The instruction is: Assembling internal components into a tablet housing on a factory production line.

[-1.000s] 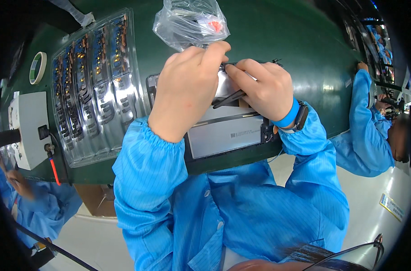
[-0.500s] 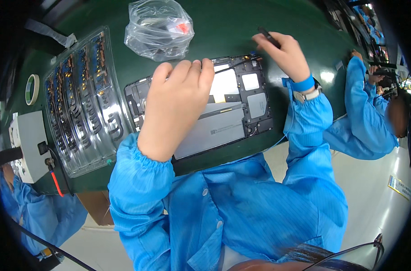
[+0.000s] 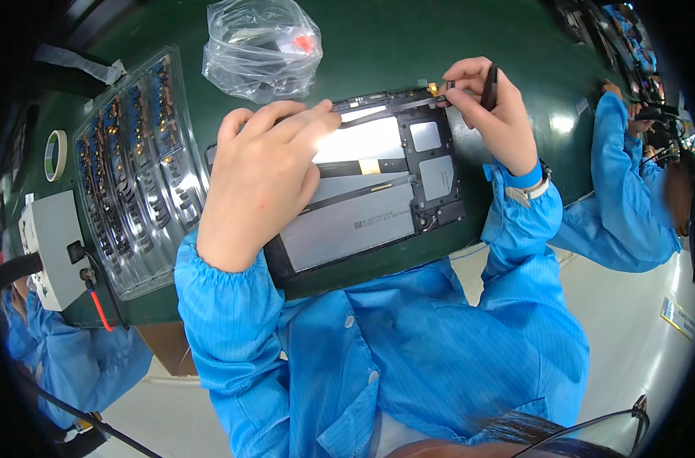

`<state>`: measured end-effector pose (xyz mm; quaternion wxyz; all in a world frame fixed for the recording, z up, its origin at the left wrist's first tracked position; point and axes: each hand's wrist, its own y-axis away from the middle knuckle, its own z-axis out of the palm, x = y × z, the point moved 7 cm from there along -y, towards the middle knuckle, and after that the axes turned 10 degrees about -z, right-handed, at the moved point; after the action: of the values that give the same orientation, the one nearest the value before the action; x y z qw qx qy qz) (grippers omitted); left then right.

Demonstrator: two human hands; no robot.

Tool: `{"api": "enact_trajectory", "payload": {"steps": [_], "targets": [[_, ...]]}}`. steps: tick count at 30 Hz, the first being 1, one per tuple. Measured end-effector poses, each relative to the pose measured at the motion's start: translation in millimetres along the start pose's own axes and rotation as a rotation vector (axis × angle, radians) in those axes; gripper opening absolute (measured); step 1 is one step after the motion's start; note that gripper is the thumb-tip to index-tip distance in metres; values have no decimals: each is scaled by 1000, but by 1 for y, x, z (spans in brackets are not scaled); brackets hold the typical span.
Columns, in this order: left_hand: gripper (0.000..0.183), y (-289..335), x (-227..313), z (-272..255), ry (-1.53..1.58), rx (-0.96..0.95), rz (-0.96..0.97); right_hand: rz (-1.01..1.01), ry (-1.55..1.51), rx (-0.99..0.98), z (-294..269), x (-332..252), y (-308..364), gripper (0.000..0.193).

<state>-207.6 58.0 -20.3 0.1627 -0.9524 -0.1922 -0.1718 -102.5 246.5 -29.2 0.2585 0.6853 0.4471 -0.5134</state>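
An opened tablet (image 3: 347, 221) lies on the green table, showing its dark frame and large grey battery. My left hand (image 3: 259, 172) rests palm down over its left part, fingers stretched toward the far edge and thumb set apart; what lies beneath the fingers is hidden. A narrow dark flat cable (image 3: 385, 112) runs from beside those fingertips toward the tablet's far right corner. There, my right hand (image 3: 500, 114) is closed with a black pen-like tool (image 3: 490, 88) upright between its fingers. Its thumb and forefinger also pinch a small dark piece (image 3: 443, 97) near a gold-coloured tab (image 3: 433, 88).
A clear plastic bag (image 3: 263, 53) with parts inside lies beyond the tablet. To the left are a clear tray (image 3: 145, 267) of small circuit parts, a tape roll (image 3: 55, 156) and a grey box (image 3: 53, 240) with a red-and-black cable. A co-worker's blue sleeve (image 3: 618, 175) shows at right.
My left hand has shifted left and lowered its fingers, uncovering more of the tablet's middle. My right hand has come down to the far right corner, thumb and forefinger now closed on a small piece.
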Motion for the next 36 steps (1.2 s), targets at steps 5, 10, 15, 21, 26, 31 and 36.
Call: {"api": "enact_trajectory", "payload": {"steps": [5,10,15,21,26,31,36], "targets": [[41,0,2,1,-50,-61,-9,-58,82,6,0,6,6,19],[40,0,5,5,-138,-49,-7,-56,197,-22,0,6,6,20],[35,1,14,3,-247,4,13,-181,413,25,-4,1,8,18],[26,-7,27,3,-427,17,52,-254,524,19,2,-2,5,17],[14,-6,46,13,-486,-10,360,-302,563,33,4,-7,7,18],[13,-13,51,13,-489,-119,396,-344,585,6,4,-6,7,18],[12,-20,56,12,-434,-117,428,-366,521,4,5,-5,8,16]]}}
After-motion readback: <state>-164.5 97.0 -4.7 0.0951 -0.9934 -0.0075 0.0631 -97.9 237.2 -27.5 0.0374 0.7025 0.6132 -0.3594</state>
